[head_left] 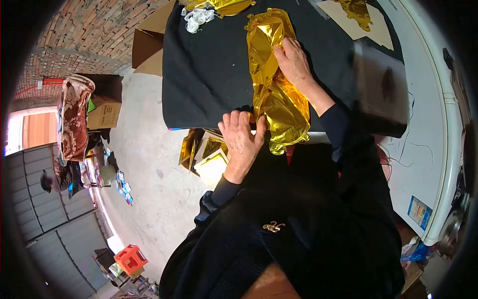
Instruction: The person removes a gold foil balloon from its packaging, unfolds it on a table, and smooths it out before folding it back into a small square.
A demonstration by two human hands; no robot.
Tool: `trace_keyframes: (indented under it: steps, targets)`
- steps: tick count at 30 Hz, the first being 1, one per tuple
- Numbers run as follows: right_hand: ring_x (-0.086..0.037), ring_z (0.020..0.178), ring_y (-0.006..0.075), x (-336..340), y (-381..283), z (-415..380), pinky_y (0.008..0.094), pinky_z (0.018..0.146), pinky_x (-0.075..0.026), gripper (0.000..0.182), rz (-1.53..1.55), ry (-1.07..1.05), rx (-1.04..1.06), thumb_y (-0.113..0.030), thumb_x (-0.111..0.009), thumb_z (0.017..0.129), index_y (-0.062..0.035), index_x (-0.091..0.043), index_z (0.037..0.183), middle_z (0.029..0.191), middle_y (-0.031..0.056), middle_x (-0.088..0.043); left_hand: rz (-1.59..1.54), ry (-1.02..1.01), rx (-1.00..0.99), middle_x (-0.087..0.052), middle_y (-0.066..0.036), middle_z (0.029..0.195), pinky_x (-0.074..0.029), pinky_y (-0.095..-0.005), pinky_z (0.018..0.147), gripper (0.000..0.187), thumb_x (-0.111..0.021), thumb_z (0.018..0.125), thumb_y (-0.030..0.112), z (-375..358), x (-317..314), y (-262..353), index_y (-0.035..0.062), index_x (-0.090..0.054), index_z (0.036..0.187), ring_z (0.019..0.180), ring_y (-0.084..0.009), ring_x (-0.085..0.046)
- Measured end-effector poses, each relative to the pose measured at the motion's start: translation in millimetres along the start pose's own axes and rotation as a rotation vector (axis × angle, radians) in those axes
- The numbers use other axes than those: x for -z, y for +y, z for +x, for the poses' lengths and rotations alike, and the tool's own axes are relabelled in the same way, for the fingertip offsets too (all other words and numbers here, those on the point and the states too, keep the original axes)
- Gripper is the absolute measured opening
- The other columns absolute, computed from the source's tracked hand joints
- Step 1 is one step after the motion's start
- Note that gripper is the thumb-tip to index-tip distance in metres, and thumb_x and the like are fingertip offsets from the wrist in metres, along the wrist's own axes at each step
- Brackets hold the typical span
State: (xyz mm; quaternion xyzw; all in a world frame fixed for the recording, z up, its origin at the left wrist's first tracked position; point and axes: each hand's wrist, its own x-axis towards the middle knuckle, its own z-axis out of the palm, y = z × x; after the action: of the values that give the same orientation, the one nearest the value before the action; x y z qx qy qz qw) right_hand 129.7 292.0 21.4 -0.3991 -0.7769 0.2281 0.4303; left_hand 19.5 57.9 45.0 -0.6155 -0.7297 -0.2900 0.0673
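A shiny gold foil piece [266,65] lies lengthwise on the black-covered table [209,65], its lower end hanging over the front edge. My left hand [241,137] is closed at the table's edge, thumb and fingers pinching the foil's left side. Higher up, my right hand [295,62] rests on the foil's right side with its fingers curled round the edge. The foil is creased between the two hands. What lies under my right fingers is hidden.
White ribbon [199,19] and more gold foil [231,6] lie at the table's far left. Another foil piece [357,12] rests on card at the far right. A grey box [381,84] stands right. Cards and foil [201,152] sit below the front edge.
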Motion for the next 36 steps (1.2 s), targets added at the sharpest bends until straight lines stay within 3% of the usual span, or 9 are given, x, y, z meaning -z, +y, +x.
trace_keyframes:
  steps: [4,11,14,19,23,24,28,34,36]
  targets:
    - [-0.057,0.106,0.0431,3.5,-4.0,0.7,0.0522,0.092,-0.045,0.026,0.009,-0.047,-0.039,-0.021,-0.054,0.100,0.0056,-0.055,0.101,0.107,0.0249,-0.060,0.040,-0.012,0.029,-0.057,-0.008,0.085,-0.035,-0.0436,0.079,0.024,-0.079,0.083,0.025,2.6,1.8,4.7,0.0097,-0.061,0.085,0.085,-0.0293,-0.052]
    - [-0.056,0.107,0.0434,-3.5,2.4,-1.1,0.0513,0.094,-0.046,0.025,-0.030,0.021,0.031,-0.020,-0.054,0.101,0.0050,-0.053,0.102,0.106,0.0237,-0.060,-0.019,-0.009,-0.180,-0.053,-0.009,0.084,-0.036,-0.0442,0.078,0.032,-0.078,0.065,0.006,0.3,2.9,14.1,0.0084,-0.057,0.089,0.086,-0.0306,-0.052]
    - [-0.056,0.108,0.0435,-1.1,1.6,0.4,0.0513,0.095,-0.046,0.025,-0.066,-0.004,0.017,-0.019,-0.053,0.102,0.0054,-0.053,0.102,0.107,0.0239,-0.060,-0.094,-0.092,-0.279,-0.053,-0.009,0.086,-0.037,-0.0431,0.077,0.032,-0.076,0.066,0.004,-3.4,-5.0,9.3,0.0084,-0.056,0.090,0.086,-0.0306,-0.052]
    - [-0.056,0.108,0.0435,-2.4,0.2,0.4,0.0516,0.096,-0.045,0.026,-0.069,-0.013,-0.024,-0.020,-0.053,0.102,0.0055,-0.054,0.101,0.106,0.0236,-0.060,-0.226,-0.193,-0.353,-0.063,-0.011,0.096,-0.041,-0.0427,0.080,0.044,-0.075,0.075,0.005,3.3,6.9,13.8,0.0019,-0.061,0.118,0.086,-0.0299,-0.056]
    - [-0.057,0.107,0.0428,-1.8,-1.0,0.9,0.0514,0.096,-0.045,0.025,-0.061,-0.026,0.009,-0.019,-0.055,0.099,0.0064,-0.056,0.097,0.106,0.0246,-0.060,-0.355,-0.061,-0.064,-0.064,-0.013,0.097,-0.046,-0.0426,0.077,0.031,-0.070,0.088,0.009,5.6,6.3,8.3,0.0002,-0.063,0.116,0.084,-0.0292,-0.058]
    - [-0.057,0.107,0.0427,-1.5,-1.5,1.4,0.0514,0.096,-0.045,0.025,-0.056,-0.028,0.020,-0.019,-0.055,0.099,0.0064,-0.056,0.097,0.106,0.0245,-0.060,-0.407,0.018,0.050,-0.062,-0.012,0.086,-0.043,-0.0435,0.076,0.020,-0.068,0.090,0.010,13.8,5.3,6.9,0.0016,-0.064,0.107,0.081,-0.0310,-0.057]
    - [-0.057,0.103,0.0433,-2.0,1.4,0.2,0.0508,0.091,-0.047,0.022,-0.030,-0.003,0.060,-0.017,-0.058,0.100,0.0043,-0.053,0.099,0.102,0.0232,-0.060,-0.152,0.035,0.013,-0.066,-0.010,0.085,-0.042,-0.0432,0.076,0.011,-0.068,0.095,0.015,50.7,0.5,-21.4,0.0049,-0.069,0.100,0.083,-0.0304,-0.059]
    - [-0.056,0.100,0.0452,1.0,-3.5,0.3,0.0531,0.087,-0.046,0.023,0.021,0.010,-0.027,-0.017,-0.057,0.100,0.0032,-0.048,0.098,0.100,0.0242,-0.058,0.004,-0.104,0.064,-0.070,-0.012,0.089,-0.043,-0.0466,0.078,0.027,-0.063,0.100,0.028,98.0,-33.8,-42.5,0.0062,-0.072,0.086,0.089,-0.0340,-0.063]
    - [-0.056,0.102,0.0447,1.7,-4.9,1.1,0.0525,0.091,-0.045,0.022,0.000,0.003,-0.039,-0.017,-0.056,0.099,0.0038,-0.050,0.099,0.103,0.0252,-0.058,-0.022,-0.107,0.053,-0.071,-0.013,0.089,-0.044,-0.0478,0.078,0.030,-0.063,0.099,0.030,108.6,-42.2,-41.1,0.0054,-0.073,0.085,0.090,-0.0349,-0.064]
